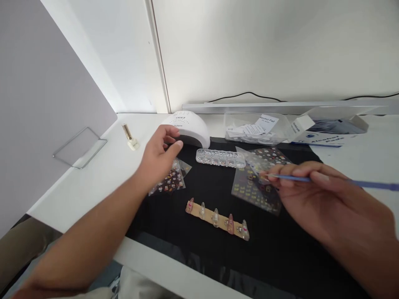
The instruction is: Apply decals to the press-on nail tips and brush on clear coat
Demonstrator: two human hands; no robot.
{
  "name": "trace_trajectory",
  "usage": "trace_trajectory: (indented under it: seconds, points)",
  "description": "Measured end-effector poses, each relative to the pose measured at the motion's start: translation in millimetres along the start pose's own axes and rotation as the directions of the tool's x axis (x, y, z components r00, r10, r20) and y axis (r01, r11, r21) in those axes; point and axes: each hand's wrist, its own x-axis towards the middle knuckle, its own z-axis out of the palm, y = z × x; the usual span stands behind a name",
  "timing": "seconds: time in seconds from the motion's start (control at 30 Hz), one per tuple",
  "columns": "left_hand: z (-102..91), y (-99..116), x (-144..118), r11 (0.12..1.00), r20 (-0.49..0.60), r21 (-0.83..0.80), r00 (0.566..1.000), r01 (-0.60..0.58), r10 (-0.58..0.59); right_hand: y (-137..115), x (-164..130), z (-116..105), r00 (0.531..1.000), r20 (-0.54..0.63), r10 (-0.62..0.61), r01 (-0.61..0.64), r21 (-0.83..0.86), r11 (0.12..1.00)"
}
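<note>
Head view of a white tabletop [93,182] partly covered by a black mat [280,249]. The left hand [158,155] reaches toward 11 o'clock, its fingers [177,145] loosely curled and holding nothing, the fingertips just at the mouth of the white nail lamp [190,126]. Directly beneath this hand lies a stack of sticker sheets [171,180] on the mat's left edge.

The right hand [314,199], at 3 o'clock, has its thumb and forefinger pinched closed on a thin blue stick [368,183], which runs nearly level from the right frame edge to a tip above a clear sticker sheet [249,189]. Whether the tip touches the sheet cannot be told.

At centre, toward 6 o'clock from the lamp, a tan strip [218,219] carries five upright false nails, set aslant on the mat. Between strip and lamp lies a clear compartment box of small gems [220,157].

At 10 o'clock a gold-capped bottle [130,137] lies on its side, well apart from the hands. At 1 o'clock stand a clear tray of alcohol pads [255,126] and, just beside it, an open pad carton [330,128]. A grey panel [46,91] on a wire foot closes the left side.
</note>
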Motion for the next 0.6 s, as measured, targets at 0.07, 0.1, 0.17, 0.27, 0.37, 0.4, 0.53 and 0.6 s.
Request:
trace_trajectory:
  seconds: [0.07, 0.1, 0.17, 0.27, 0.37, 0.4, 0.53, 0.6]
  points:
    - [-22.8, -9.5, 14.2, 0.984, 0.116, 0.17, 0.991, 0.046, -0.066, -1.2, 12.6, -6.3, 0.99, -0.026, 0.14, -0.141, -0.038, 0.989]
    - [-31.9, -12.7, 18.1, 0.964, 0.199, 0.258, 0.973, 0.062, -0.115, -2.2, 16.1, -8.1, 0.988, -0.068, 0.141, -0.144, -0.048, 0.988]
    - [-43.3, -16.5, 19.9, 0.917, 0.365, 0.396, 0.907, 0.055, -0.212, -5.1, 18.2, -8.4, 0.989, -0.101, 0.11, -0.12, -0.095, 0.988]
    - [-44.9, -18.0, 14.6, 0.857, 0.522, 0.515, 0.795, -0.004, -0.31, -10.0, 15.0, -3.3, 0.987, -0.153, 0.045, -0.074, -0.188, 0.979]
    - [-37.5, -16.1, 10.0, 0.812, 0.567, 0.581, 0.747, -0.065, -0.346, -16.0, 12.2, 3.6, 0.977, -0.213, -0.028, -0.026, -0.25, 0.968]
    - [-34.9, -14.9, 9.4, 0.798, 0.572, 0.597, 0.741, -0.082, -0.352, -18.6, 11.7, 5.8, 0.972, -0.232, -0.047, -0.02, -0.278, 0.96]
    - [-29.1, -9.8, 10.3, 0.765, 0.583, 0.632, 0.727, -0.125, -0.363, -28.8, 9.5, 12.1, 0.913, -0.4, -0.078, -0.131, -0.469, 0.873]
    - [-28.8, -8.3, 11.1, 0.765, 0.59, 0.63, 0.722, -0.134, -0.36, -30.1, 8.3, 11.9, 0.889, -0.446, -0.102, -0.136, -0.47, 0.872]
